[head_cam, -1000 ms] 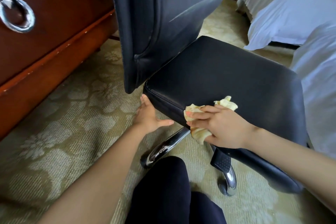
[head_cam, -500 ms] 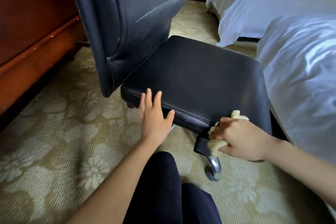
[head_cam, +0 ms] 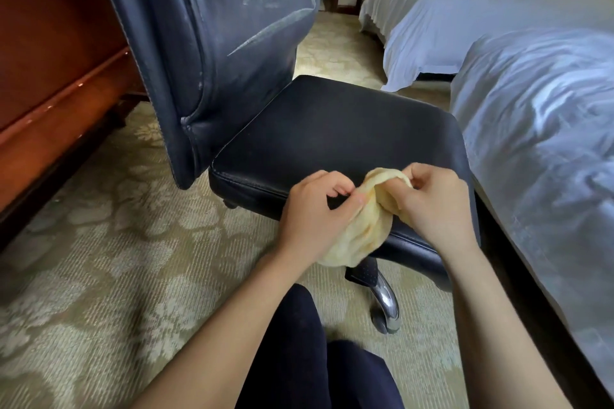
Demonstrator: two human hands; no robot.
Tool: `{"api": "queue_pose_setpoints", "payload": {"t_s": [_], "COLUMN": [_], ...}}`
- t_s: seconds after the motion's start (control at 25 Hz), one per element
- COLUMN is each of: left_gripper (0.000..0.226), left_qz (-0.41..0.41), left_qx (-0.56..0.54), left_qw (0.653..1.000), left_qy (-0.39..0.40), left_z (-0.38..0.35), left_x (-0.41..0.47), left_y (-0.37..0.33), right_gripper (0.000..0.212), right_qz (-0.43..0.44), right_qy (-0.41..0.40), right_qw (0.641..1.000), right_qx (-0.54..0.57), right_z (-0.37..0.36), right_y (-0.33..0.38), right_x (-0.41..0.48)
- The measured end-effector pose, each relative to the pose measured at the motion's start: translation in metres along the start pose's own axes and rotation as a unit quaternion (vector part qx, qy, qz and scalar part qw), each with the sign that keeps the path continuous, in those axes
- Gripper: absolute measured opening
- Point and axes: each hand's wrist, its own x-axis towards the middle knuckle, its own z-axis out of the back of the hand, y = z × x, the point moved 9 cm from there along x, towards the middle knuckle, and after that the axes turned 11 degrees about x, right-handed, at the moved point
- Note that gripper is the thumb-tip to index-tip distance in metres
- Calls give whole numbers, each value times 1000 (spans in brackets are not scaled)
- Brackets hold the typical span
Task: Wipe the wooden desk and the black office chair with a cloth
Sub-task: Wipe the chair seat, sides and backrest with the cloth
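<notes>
The black office chair point(head_cam: 332, 129) stands in front of me, its backrest at the upper left streaked with pale dusty smears. Both my hands hold a yellow cloth point(head_cam: 362, 226) in front of the seat's near edge. My left hand point(head_cam: 315, 212) pinches the cloth's left side with thumb and curled fingers. My right hand point(head_cam: 432, 206) grips its upper right part. The cloth hangs bunched between them. The wooden desk point(head_cam: 50, 76) shows at the far left, only its reddish-brown side and base in view.
Patterned beige carpet point(head_cam: 116, 259) covers the floor. Two beds with white covers point(head_cam: 538, 129) stand close on the right. A chrome chair leg with a castor point(head_cam: 385, 305) sticks out under the seat. My dark-trousered knees point(head_cam: 305, 359) are at the bottom.
My left hand left the seat's front edge and took hold of the cloth. My right hand lifted the cloth off the seat edge, so both hands now hold it.
</notes>
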Motion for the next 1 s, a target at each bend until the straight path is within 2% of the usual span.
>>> {"api": "queue_pose_setpoints", "payload": {"t_s": [0.08,0.12,0.2,0.24,0.28,0.36,0.52,0.64,0.68,0.72,0.76,0.8,0.88,0.96,1.0], "left_gripper": [5,6,6,6,7,12,17,20,20,19,17,15,11,18,23], "left_qz": [1,6,24,33,44,72,86,76,75,76,77,81,85,85,94], "left_qx": [5,-6,-41,-59,-85,-170,-376,-464,-467,-444,-391,-319,-163,-70,-52], "left_qw": [1000,1000,998,996,992,974,897,853,851,864,890,920,964,978,980], "left_qy": [5,13,44,64,86,134,216,227,228,226,220,211,192,180,170], "left_z": [5,7,6,5,2,-5,-13,-12,-12,-11,-10,-8,-3,2,5], "left_x": [5,8,13,15,16,15,9,12,14,16,17,19,20,18,18], "left_y": [3,6,7,6,5,1,-19,-27,-25,-20,-12,0,25,48,61], "right_gripper": [36,42,39,34,37,39,40,45,44,42,38,33,18,11,10], "right_qz": [-4,-19,-63,-91,-113,-142,-122,-142,-168,-189,-196,-187,-139,-58,-18], "right_qy": [67,144,312,355,370,361,370,374,377,382,383,365,272,149,110], "right_qw": [998,989,937,904,881,867,859,821,808,801,805,829,909,972,985], "right_qx": [-6,19,147,221,273,312,332,407,420,420,409,380,283,173,129], "right_z": [-5,-12,-27,-31,-32,-35,-55,-75,-82,-88,-91,-91,-73,-38,-22], "right_y": [2,2,5,6,2,-12,-23,-19,-20,-22,-26,-32,-44,-46,-43], "right_x": [0,-2,-12,-16,-15,-10,-10,-23,-30,-36,-40,-40,-26,-5,5]}}
